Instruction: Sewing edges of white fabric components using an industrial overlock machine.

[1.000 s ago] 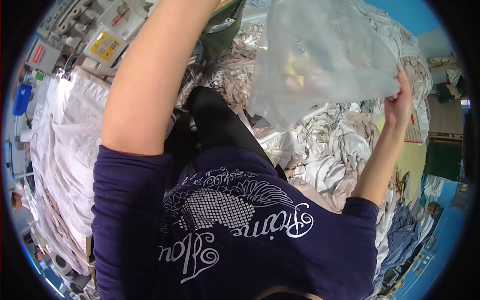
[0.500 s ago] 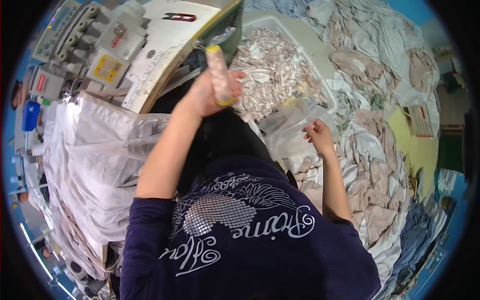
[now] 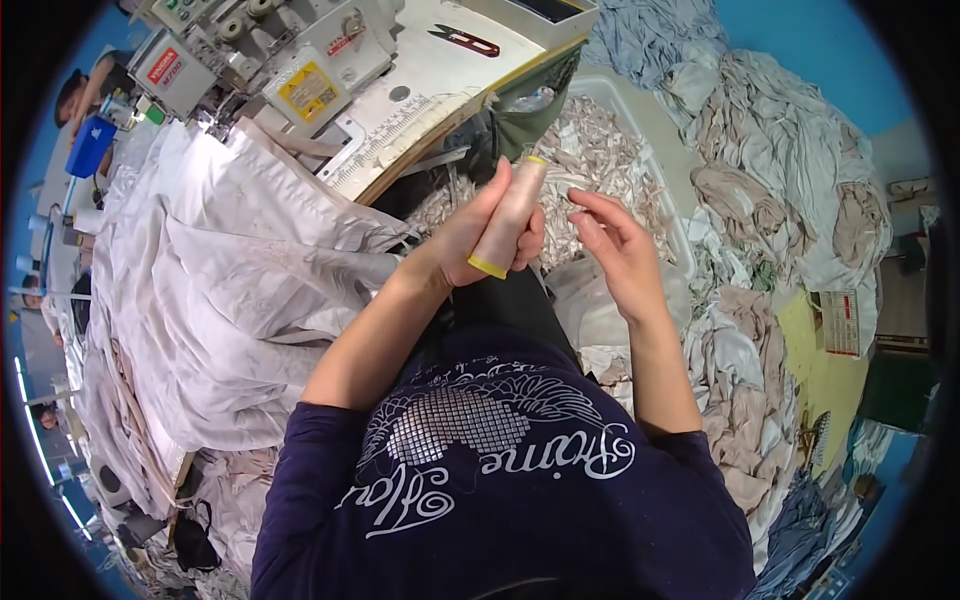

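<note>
From where I'm standing, I see a person in a dark navy, almost purple, top (image 3: pixel 600 540). The left sleeve (image 3: pixel 325 460) is creased and stops around the elbow; so does the right sleeve (image 3: pixel 690 455). Below them the forearms are bare, and so are the left grip (image 3: pixel 462 236) and the right grip (image 3: pixel 628 262). A pale print fills the chest: a shape of little silvery-white squares (image 3: pixel 458 415), with two rounded lobes toward the neck, and outlined feathers (image 3: pixel 562 397) fanning out like wings on either side. Large white script (image 3: pixel 560 461), full of curls, runs across the neck side, with smaller lettering toward the hem. The trousers (image 3: pixel 505 312) are plain black.
</note>
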`<state>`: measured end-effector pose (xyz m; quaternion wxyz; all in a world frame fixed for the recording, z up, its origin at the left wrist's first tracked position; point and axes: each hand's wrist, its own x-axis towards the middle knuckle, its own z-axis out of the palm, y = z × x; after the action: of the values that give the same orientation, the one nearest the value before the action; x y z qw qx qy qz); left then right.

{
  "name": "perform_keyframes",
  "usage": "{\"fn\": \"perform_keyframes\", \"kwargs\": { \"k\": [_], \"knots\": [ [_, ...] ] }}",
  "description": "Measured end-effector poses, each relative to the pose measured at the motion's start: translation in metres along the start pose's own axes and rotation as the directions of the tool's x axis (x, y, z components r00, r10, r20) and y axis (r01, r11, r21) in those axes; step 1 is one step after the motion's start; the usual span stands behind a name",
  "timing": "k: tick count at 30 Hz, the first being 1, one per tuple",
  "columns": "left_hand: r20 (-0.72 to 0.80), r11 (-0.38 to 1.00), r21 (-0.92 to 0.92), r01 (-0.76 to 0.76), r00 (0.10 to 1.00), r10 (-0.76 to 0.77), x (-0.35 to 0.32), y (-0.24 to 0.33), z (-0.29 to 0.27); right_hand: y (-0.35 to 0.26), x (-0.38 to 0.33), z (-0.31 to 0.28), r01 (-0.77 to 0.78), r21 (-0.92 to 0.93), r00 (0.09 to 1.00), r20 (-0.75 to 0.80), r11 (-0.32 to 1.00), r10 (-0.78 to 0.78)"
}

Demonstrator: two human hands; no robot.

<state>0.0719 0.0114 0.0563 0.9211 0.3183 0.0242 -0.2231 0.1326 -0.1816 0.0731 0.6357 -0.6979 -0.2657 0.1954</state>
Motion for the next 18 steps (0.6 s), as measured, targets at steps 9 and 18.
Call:
{"fn": "perform_keyframes", "kwargs": {
  "k": [9,18],
  "knots": [
    [-0.257,0.711,0.703,0.017,0.938,0.232,-0.022,0.0,0.009,-0.013,0.031,0.021,-0.14,0.37,0.977,0.2,0.918,0.068],
    [-0.305,0.429,0.892,0.141,0.889,0.342,-0.028,-0.003,0.004,-0.022,0.038,0.025,0.106,0.24,0.994,-0.037,0.965,-0.1]
  ]
}}
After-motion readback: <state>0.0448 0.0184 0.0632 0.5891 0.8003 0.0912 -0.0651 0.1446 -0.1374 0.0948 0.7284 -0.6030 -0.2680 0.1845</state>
